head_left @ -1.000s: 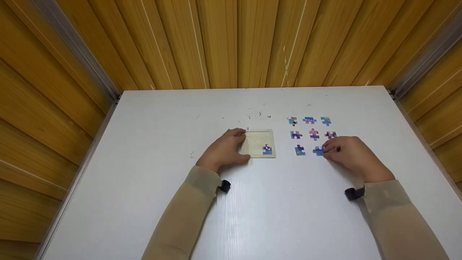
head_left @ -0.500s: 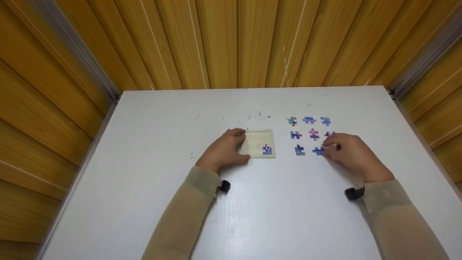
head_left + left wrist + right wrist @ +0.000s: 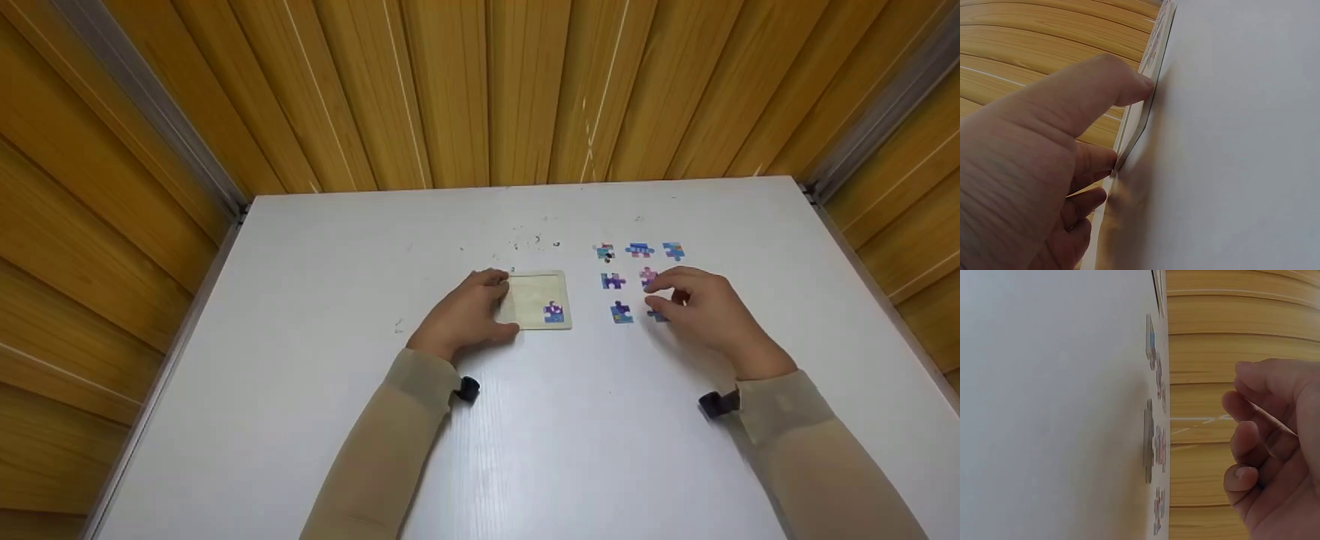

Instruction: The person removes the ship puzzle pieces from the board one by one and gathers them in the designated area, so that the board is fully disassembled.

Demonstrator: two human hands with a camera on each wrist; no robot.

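My left hand (image 3: 463,311) holds the left side of a small pale wooden puzzle tray (image 3: 529,294), thumb at its near edge and fingers at the far edge. In the left wrist view, the thumb presses the edge of the tray (image 3: 1141,115). One purple-and-blue puzzle piece (image 3: 553,313) lies in the tray's near right corner. My right hand (image 3: 701,311) hovers over the right-hand pieces, thumb and fingers loosely bent, holding nothing visible. Beneath it lie a blue-purple piece (image 3: 655,316) and a pink piece (image 3: 648,276), both partly covered. In the right wrist view, a puzzle piece (image 3: 1148,441) lies below the fingers.
Several more puzzle pieces lie in loose rows right of the tray, including a blue striped piece (image 3: 640,250), a purple piece (image 3: 613,281) and a blue-and-purple piece (image 3: 621,313). The white table (image 3: 570,435) meets wood-patterned panels (image 3: 450,90) behind.
My right hand has lifted from the near-right blue-purple piece and shifted left, thumb and fingers now apart. The left hand stays on the tray. The head view has tilted slightly.
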